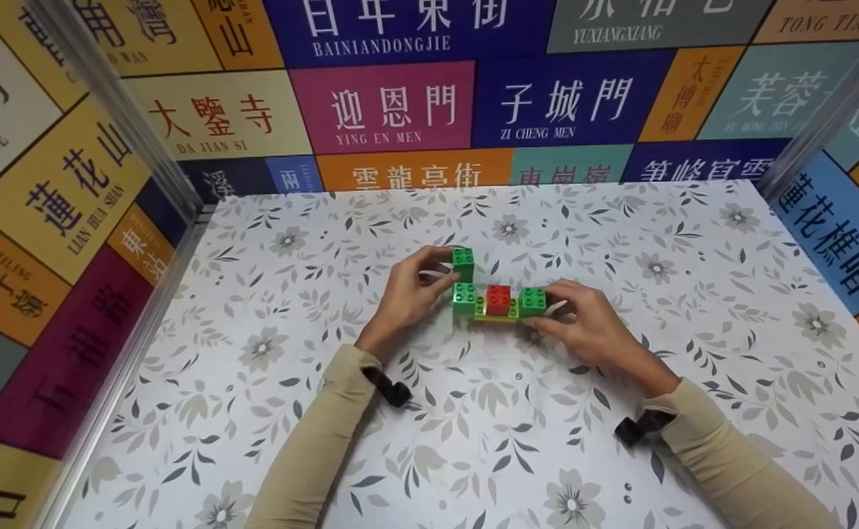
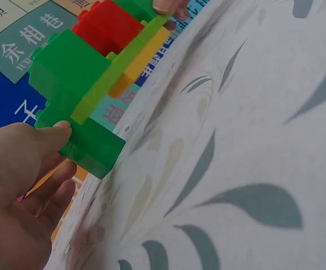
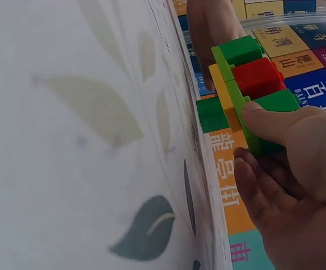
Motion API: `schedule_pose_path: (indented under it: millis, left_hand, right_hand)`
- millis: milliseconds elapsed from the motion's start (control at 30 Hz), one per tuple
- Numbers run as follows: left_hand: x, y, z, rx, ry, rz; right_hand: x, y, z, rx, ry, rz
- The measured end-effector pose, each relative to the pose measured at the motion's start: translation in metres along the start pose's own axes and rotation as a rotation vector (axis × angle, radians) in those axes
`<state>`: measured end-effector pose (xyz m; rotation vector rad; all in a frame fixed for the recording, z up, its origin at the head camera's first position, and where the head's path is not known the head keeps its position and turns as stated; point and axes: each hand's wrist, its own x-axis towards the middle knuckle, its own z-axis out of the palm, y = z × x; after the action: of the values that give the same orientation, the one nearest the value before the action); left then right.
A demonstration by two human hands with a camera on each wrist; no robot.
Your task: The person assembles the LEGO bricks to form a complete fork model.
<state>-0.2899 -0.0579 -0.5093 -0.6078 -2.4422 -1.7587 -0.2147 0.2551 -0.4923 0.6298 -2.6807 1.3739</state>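
A toy brick assembly in the head view has a lime-green strip point(image 3: 229, 79) with a green brick point(image 1: 464, 294) at its left end. A red brick point(image 1: 498, 299) sits mid-strip, and another green brick point(image 1: 534, 300) tops the right end. A yellow brick point(image 3: 223, 95) shows under the strip. My left hand point(image 1: 411, 290) pinches a further green brick point(image 1: 463, 258) by the assembly's left end; whether it is joined on, I cannot tell. With thumb and fingers, my right hand point(image 1: 583, 319) grips the assembly's right end.
A white tabletop point(image 1: 429, 441) with a leaf and flower print lies beneath. Coloured panels with written characters point(image 1: 400, 106) stand along the back and both sides. Each wrist carries a black strap-on camera point(image 1: 392, 389).
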Motion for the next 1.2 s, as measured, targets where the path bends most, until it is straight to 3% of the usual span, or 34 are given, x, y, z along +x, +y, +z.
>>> schedule_pose_path:
  millis: [467, 867, 1200]
  left_hand:
    - [-0.007, 0.0, 0.002, -0.024, 0.004, -0.025]
    - [-0.02, 0.003, 0.012, -0.034, -0.058, -0.022]
    - [-0.03, 0.013, 0.032, -0.053, -0.16, -0.011]
  right_hand:
    - [0.005, -0.006, -0.013, 0.13, 0.22, -0.079]
    - [0.003, -0.012, -0.016, 0.239, 0.273, -0.132]
    - [0.003, -0.016, -0.013, 0.254, 0.26, -0.126]
